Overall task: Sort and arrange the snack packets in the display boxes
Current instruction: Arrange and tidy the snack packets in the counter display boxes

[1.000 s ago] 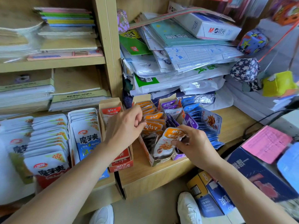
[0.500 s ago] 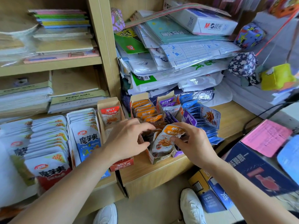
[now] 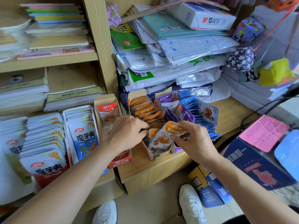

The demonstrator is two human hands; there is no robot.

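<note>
Front edge of wooden shelf (image 3: 153, 171): open cardboard display box (image 3: 159, 155). Right hand (image 3: 194, 141) pinches orange-topped foil snack packet (image 3: 163, 138) at its front. Left hand (image 3: 127, 133) curls into the row behind; grip unclear. Purple packets (image 3: 186, 114) and blue packets (image 3: 207, 113) crowd the right side. Plastic-wrapped paper stack (image 3: 178, 67) looms behind.

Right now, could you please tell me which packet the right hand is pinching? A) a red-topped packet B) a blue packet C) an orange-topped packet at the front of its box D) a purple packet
C: the right hand pinches the orange-topped snack packet by its upper edge, and the packet stands at the front of the orange display box.
</note>
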